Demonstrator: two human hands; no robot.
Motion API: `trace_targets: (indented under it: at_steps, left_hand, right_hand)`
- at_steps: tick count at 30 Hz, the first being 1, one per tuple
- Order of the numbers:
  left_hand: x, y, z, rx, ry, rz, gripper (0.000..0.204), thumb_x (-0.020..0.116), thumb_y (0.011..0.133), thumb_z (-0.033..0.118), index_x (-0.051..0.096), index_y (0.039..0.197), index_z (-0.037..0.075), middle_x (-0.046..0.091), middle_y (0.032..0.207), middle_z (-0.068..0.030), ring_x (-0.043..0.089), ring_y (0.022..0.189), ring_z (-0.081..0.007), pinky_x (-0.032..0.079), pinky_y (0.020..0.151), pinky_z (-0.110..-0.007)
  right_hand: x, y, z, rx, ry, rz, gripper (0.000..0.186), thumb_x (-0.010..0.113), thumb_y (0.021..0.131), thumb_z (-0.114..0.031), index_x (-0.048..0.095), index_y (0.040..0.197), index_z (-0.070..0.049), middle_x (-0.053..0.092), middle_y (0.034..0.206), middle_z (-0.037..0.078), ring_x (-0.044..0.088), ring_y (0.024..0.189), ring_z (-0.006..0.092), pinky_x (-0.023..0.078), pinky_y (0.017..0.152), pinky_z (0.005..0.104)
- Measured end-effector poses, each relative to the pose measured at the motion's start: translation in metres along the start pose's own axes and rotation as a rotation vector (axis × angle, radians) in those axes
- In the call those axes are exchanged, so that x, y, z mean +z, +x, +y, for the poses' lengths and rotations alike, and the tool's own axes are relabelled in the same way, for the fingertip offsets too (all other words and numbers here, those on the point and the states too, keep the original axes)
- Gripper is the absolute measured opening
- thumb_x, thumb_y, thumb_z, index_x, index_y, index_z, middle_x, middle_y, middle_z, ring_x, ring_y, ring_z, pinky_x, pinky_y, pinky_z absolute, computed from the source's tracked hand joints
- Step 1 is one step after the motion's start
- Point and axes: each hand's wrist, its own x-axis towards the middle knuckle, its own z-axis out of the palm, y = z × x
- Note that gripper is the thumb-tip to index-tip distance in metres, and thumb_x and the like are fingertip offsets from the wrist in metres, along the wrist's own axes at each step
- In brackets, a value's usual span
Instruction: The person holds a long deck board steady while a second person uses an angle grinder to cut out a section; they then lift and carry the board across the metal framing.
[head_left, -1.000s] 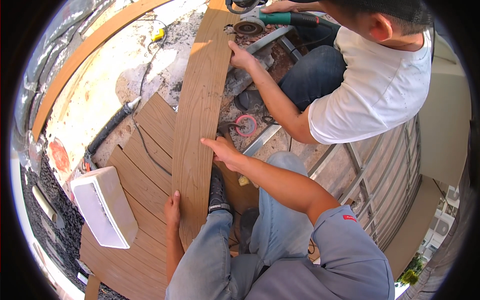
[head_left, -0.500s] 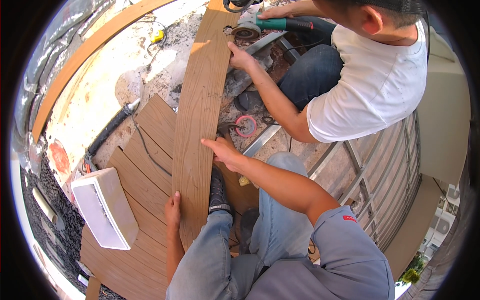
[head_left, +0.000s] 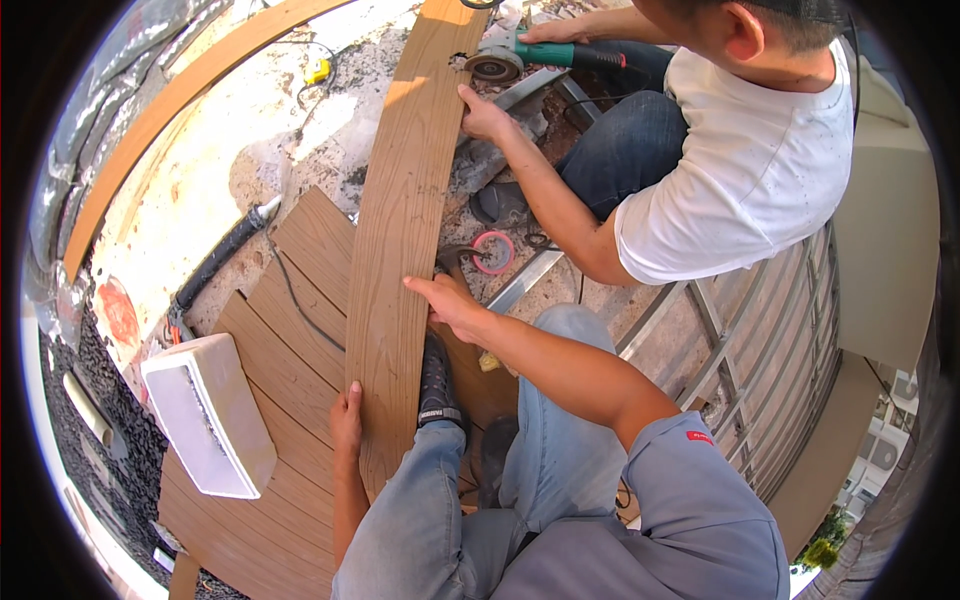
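A long brown deck board (head_left: 405, 210) runs from my legs up to the far edge of the view. On its left edge my left hand (head_left: 347, 420) grips it, fingers hidden underneath. My right hand (head_left: 447, 303) clasps the right edge, thumb on top and the other fingers below. Across from me a co-worker in a white shirt steadies the board's far part with one hand (head_left: 485, 115). The co-worker's other hand (head_left: 550, 30) holds a green angle grinder (head_left: 497, 60), its disc beside the board's right edge near a dark mark.
Laid decking (head_left: 270, 370) spreads to my left, with a white block (head_left: 205, 415) on it. A pink tape roll (head_left: 493, 252) and a hammer (head_left: 455, 257) lie right of the board. Metal framing (head_left: 720, 340) extends right. A cable (head_left: 290, 290) crosses the decking; a yellow tool (head_left: 317, 71) lies farther off.
The board and the grinder have shifted very slightly. My hands keep the same hold on the board.
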Motion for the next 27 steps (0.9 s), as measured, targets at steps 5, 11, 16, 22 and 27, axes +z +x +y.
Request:
trace_targets:
  at_steps: [5,11,16,22,27]
  left_hand:
    - [-0.002,0.002,-0.002,0.005,0.013,-0.007,0.069,0.057,0.093,0.062,0.064,0.093,-0.006,0.061,0.086,-0.0101,0.052,0.083,-0.0180,0.045,0.078,-0.034]
    - [-0.003,0.002,0.000,0.001,0.010,-0.019,0.068,0.057,0.093,0.061,0.064,0.094,-0.006,0.061,0.086,-0.0103,0.052,0.084,-0.0181,0.045,0.078,-0.034]
    - [-0.001,-0.005,0.011,0.006,-0.011,0.000,0.067,0.057,0.093,0.061,0.064,0.093,-0.006,0.061,0.087,-0.0104,0.052,0.085,-0.0179,0.045,0.078,-0.033]
    - [-0.003,-0.002,0.005,-0.022,0.015,0.002,0.066,0.057,0.093,0.060,0.063,0.092,-0.006,0.061,0.086,-0.0103,0.052,0.083,-0.0178,0.045,0.078,-0.034]
    - [-0.002,0.001,-0.003,0.012,-0.011,0.018,0.065,0.058,0.093,0.060,0.062,0.087,-0.005,0.059,0.082,-0.0094,0.050,0.080,-0.0175,0.045,0.075,-0.034]
  right_hand:
    - [0.003,-0.003,-0.002,-0.002,-0.010,0.003,0.054,0.058,0.095,-0.042,0.057,0.132,-0.001,0.063,0.127,0.011,0.059,0.114,0.0210,0.045,0.092,0.0389]
    - [0.004,-0.003,-0.001,0.001,-0.017,0.019,0.056,0.058,0.095,-0.042,0.056,0.132,-0.001,0.062,0.128,0.012,0.058,0.114,0.0220,0.044,0.093,0.0395]
    - [0.006,-0.009,-0.006,-0.002,-0.024,0.005,0.059,0.058,0.095,-0.043,0.052,0.136,0.000,0.060,0.131,0.013,0.058,0.116,0.0233,0.045,0.095,0.0402]
    - [0.004,-0.003,-0.002,-0.009,-0.021,-0.004,0.058,0.058,0.096,-0.042,0.051,0.135,0.001,0.060,0.130,0.014,0.058,0.116,0.0232,0.046,0.093,0.0400]
    - [0.009,-0.007,-0.004,-0.015,-0.023,0.012,0.056,0.057,0.096,-0.041,0.053,0.134,0.000,0.061,0.129,0.014,0.058,0.116,0.0226,0.046,0.092,0.0396]
